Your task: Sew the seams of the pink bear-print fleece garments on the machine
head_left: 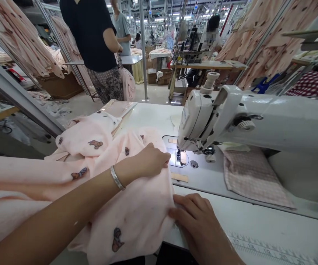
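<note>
Head view | left hand (153,161) pinching pink fabric (139,206) | right hand (199,217) gripping its edge

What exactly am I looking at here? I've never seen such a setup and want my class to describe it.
There is one picture, taken by a camera worn on a person's head, looking forward and down at their bare hands. The white sewing machine stands on a white table. Pale pink cloth with small printed figures spreads over the table's left side; folded checked cloth lies under the machine's arm. The left hand is curled on the pink cloth near its edge, beside the presser foot. The right hand has its fingers at that edge, nearer the wearer. How firmly either grips is unclear.
</note>
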`<state>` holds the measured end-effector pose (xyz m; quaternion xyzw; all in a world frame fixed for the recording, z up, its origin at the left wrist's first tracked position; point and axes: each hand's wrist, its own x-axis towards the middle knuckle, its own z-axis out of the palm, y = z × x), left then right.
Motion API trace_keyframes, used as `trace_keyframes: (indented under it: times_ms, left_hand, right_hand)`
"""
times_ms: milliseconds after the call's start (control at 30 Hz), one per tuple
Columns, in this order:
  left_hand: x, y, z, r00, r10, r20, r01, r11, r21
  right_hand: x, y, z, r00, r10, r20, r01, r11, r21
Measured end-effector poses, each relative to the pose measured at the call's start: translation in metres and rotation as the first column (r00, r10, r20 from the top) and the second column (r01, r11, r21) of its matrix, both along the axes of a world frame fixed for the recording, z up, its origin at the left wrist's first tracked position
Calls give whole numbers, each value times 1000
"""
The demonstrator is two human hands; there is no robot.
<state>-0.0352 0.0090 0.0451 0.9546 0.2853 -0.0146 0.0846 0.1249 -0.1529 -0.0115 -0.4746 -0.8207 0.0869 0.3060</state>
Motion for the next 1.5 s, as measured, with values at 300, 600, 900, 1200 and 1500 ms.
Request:
trace_keyframes:
  times_ms: [300, 600, 900, 1200, 1500]
  left_hand:
    - [8, -13, -9, 986, 151, 65, -158, 979, 131]
    - [-16, -64, -28, 987, 62, 150, -82, 988, 130]
    - [-5, -31, -34, 971, -19, 237, 0, 997, 80]
    - [-5, -18, -31, 962, -79, 262, 68, 996, 51]
    - [-5, -9, -31, 965, -122, 232, 117, 993, 32]
  right_hand:
    - [0, 3, 8, 1000, 10, 14, -10, 1000, 1]
    - [13, 8, 12, 991, 122, 63, -123, 992, 18]
    - [32, 28, 19, 982, 121, 149, -129, 991, 48]
    - [34, 28, 1, 998, 40, 56, -42, 998, 49]
    - [34, 29, 13, 994, 4, 113, -19, 991, 131]
